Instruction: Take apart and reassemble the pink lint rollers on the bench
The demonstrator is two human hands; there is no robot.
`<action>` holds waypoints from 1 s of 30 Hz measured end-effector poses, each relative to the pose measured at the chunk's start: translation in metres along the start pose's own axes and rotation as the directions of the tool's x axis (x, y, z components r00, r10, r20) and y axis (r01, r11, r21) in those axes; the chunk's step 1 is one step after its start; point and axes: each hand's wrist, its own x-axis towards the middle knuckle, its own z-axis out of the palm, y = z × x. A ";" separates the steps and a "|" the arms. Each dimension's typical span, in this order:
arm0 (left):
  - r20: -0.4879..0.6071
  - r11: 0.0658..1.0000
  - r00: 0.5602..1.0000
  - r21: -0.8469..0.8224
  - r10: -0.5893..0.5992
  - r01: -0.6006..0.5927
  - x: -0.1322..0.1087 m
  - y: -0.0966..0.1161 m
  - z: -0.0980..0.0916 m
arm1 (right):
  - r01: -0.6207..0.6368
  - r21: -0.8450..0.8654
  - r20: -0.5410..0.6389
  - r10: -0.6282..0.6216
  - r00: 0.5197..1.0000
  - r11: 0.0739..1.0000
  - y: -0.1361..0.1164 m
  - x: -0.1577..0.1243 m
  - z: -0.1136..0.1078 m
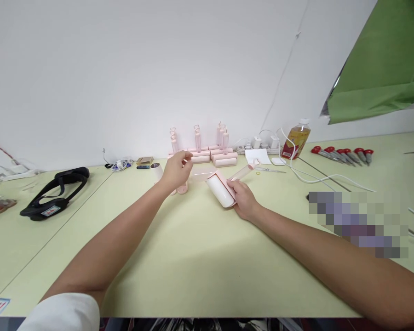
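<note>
My right hand [244, 198] is closed around a lint roller [221, 189] with a white roll, a pink holder and a clear handle [241, 173] that tilts up to the right. To the left, my left hand [177, 170] hovers above the table with loosely bent fingers and nothing visible in it. Just beyond that hand lies a clear cover [203, 174]. Small round pink parts [182, 188] lie below it, partly hidden by the wrist. A white roll [156, 171] stands beside the left wrist.
Several pink lint rollers [225, 159] line the wall, their handles upright. At the right are a juice bottle [296, 139], white cables [292, 170] and red-tipped tools [345, 155]. A black head strap [57, 195] lies on the left. The table's front edge [227, 316] is near me.
</note>
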 end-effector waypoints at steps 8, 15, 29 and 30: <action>0.332 0.733 0.894 -0.518 -0.302 0.440 -0.074 0.024 0.032 | 0.005 0.015 0.166 -0.008 0.986 1.000 0.001 -0.021 0.009; 0.478 0.417 0.826 -0.713 -0.300 0.564 -0.083 0.015 0.030 | 0.056 -0.216 0.545 0.073 0.835 0.975 0.000 -0.030 0.002; 0.786 0.817 0.617 -0.330 -0.040 0.473 -0.078 0.004 0.010 | -0.006 -0.354 0.538 0.209 0.817 0.935 -0.002 -0.024 0.002; 0.791 0.819 0.612 -0.333 -0.028 0.468 -0.077 0.003 0.010 | -0.009 -0.360 0.541 0.217 0.812 0.933 -0.003 -0.025 0.003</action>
